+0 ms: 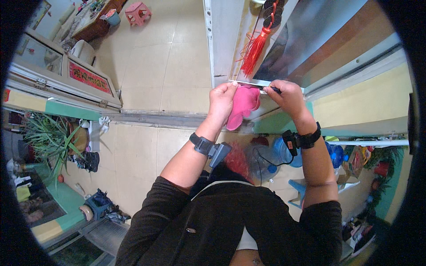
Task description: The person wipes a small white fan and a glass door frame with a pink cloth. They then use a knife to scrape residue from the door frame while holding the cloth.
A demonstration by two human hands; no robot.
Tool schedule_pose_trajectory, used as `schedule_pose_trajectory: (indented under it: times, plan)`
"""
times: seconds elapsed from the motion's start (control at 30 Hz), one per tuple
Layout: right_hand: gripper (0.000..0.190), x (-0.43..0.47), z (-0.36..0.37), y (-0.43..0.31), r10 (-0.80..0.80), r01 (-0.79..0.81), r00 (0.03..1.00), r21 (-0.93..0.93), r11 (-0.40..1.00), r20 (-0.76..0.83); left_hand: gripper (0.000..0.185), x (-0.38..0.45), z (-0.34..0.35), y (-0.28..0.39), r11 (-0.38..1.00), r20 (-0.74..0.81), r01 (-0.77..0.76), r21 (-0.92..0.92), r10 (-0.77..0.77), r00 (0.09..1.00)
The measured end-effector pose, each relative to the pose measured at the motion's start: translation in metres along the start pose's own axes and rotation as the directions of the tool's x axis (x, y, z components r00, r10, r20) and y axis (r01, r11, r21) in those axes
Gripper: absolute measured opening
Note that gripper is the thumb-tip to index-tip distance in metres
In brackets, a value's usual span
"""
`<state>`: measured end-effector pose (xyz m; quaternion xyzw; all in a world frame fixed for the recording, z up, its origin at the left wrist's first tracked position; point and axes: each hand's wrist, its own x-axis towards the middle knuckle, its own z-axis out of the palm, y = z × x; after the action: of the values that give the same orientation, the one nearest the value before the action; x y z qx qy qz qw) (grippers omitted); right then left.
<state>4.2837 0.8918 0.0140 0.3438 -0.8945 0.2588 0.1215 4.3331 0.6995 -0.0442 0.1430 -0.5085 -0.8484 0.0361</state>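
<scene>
Pinched in my left hand (222, 99) is a bright pink cloth (244, 101), which hangs down between my two hands. My right hand (285, 96) is closed around a slim black-handled tool (275, 89). Its thin front part runs leftward along the cloth's upper edge toward my left fingertips; its exact kind cannot be told. Both hands are in front of a white-framed glass door (233, 40). Just above them, a red tassel (255, 53) hangs on the door frame. Black straps with small devices are on both wrists.
Large clear and blue water bottles (263, 159) stand on the floor below my forearms, beside a red bag (237, 159). A door track (159, 119) crosses the tiled floor. Potted plants (50, 143) are at the left. A pink stool (138, 13) stands farther inside. A blue stool (297, 193) is under my right arm.
</scene>
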Motion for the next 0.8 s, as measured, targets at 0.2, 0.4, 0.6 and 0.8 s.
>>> schedule_pose_trajectory:
  times: [0.2,0.4,0.6,0.8]
  plan:
    - [0.022,0.0,-0.001,-0.002,0.063,-0.058,0.995,0.058,0.997,-0.081,0.018,0.003,0.002,0.005,0.994,0.017,-0.104,-0.021,0.104,0.994]
    - [0.024,0.0,0.0,-0.002,0.098,-0.1,0.994,0.051,0.994,0.046,0.017,0.001,0.002,0.008,0.994,-0.01,0.073,0.08,-0.073,0.997]
    - [0.023,-0.002,0.001,-0.001,0.08,-0.07,0.994,0.135,0.988,-0.071,0.02,-0.001,0.008,0.015,0.986,0.083,-0.135,-0.099,0.144,0.986]
    - [0.023,-0.001,0.001,-0.003,0.115,-0.106,0.991,0.118,0.987,-0.07,0.02,-0.001,0.009,0.017,0.991,0.0,-0.119,0.057,0.119,0.993]
